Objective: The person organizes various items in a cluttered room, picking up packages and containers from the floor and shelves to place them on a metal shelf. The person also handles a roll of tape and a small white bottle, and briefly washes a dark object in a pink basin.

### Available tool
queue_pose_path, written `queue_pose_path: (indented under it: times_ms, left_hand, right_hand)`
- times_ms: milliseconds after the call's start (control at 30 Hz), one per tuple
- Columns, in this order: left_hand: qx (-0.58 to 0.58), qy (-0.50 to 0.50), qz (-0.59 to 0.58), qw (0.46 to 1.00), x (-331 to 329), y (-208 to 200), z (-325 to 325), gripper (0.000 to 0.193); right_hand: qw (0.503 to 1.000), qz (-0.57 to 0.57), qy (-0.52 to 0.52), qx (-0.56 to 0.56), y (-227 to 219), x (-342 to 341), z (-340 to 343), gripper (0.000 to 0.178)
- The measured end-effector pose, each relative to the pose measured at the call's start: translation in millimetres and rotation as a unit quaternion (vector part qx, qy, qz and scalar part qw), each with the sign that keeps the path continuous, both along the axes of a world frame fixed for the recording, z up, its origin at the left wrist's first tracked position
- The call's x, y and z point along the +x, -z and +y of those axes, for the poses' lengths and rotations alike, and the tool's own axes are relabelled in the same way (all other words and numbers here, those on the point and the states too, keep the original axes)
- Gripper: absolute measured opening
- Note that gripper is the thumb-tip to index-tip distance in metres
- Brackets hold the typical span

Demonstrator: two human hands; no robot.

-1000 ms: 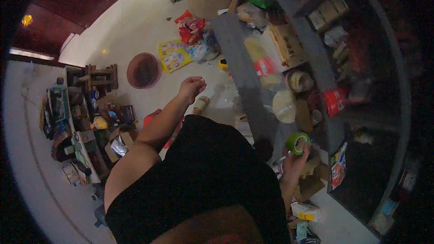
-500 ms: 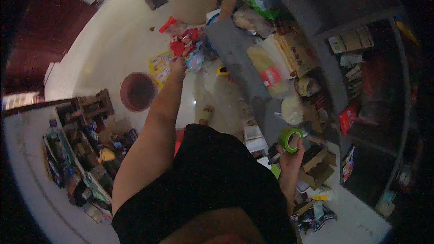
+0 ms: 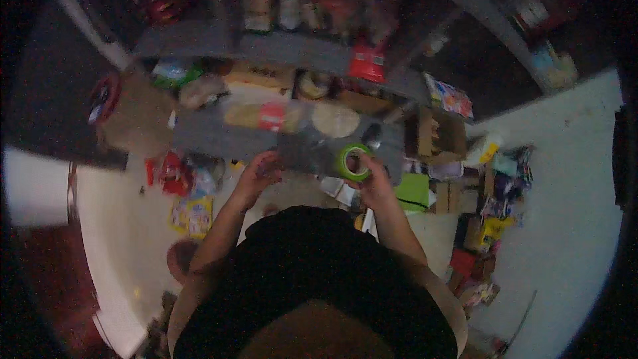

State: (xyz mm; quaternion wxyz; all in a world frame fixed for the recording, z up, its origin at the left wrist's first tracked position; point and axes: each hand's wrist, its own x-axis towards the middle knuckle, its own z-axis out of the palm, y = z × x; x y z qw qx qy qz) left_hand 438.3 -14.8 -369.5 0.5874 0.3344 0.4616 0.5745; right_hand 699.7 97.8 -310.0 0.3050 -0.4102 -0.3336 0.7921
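Gripping a green tape roll (image 3: 342,163) w/ the R hand (image 3: 377,189): thumb + fingers clamped on its rim, hole facing up twd the camera. Roll's over the front part of the grey bench (image 3: 199,131); can't tell if it touches the top.

L hand (image 3: 262,174) is near the bench's front edge, fingers loosely curled, well apart from the R hand. Nothing clearly in it, but blur + low light mean I can't tell re: a small item in the grip, or contact w/ the edge.

Status, as far as visible: roll's picked up & in hand, that part's done. No strip seen pulled off it, no tape seen stuck on anything nearby, so any taping looks not yet begun (judgement; pic's blurry). Neither hand is on the bench goods.

On the bench: long clear-plastic pkg (image 3: 242,114) w/ a red label, lying flat; just R of it a round pale item (image 3: 335,120), prob. a bagged foodstuff, exact kind n/a. Behind, a tan cardboard carton (image 3: 259,80). To the R, an open cardboard box (image 3: 446,138), flaps up. Floor on the L: red plastic packaging (image 3: 174,176), yellow printed packet (image 3: 193,216), reddish-brown tub (image 3: 181,259), partly behind the L forearm.
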Motion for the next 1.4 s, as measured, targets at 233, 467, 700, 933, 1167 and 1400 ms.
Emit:
queue_pose_path:
  times_ms: [233, 467, 700, 933, 1167, 1400]
  left_hand:
    - [0.314, 0.151, 0.467, 0.813, 134, -96, 120, 0.075]
    - [0.258, 0.164, 0.457, 0.835, 217, -96, 180, 0.066]
    - [0.291, 0.134, 0.485, 0.814, 283, -88, 219, 0.065]
    - [0.330, 0.186, 0.502, 0.777, 302, -85, 233, 0.061]
    - [0.303, 0.108, 0.593, 0.738, 291, -98, 302, 0.067]
    - [0.245, 0.066, 0.712, 0.654, 261, -73, 363, 0.069]
  right_hand:
    - [0.999, 0.040, 0.001, -0.005, -26, 49, 50, 0.056]
    - [0.998, 0.046, -0.035, 0.009, -1, 129, 93, 0.050]
    - [0.954, -0.117, -0.076, 0.264, -17, 199, 119, 0.042]
    - [0.998, 0.051, 0.036, -0.004, -2, 216, 128, 0.036]
    - [0.986, 0.049, 0.158, -0.011, 1, 251, 129, 0.041]
    - [0.971, 0.087, 0.221, 0.006, 20, 282, 113, 0.046]
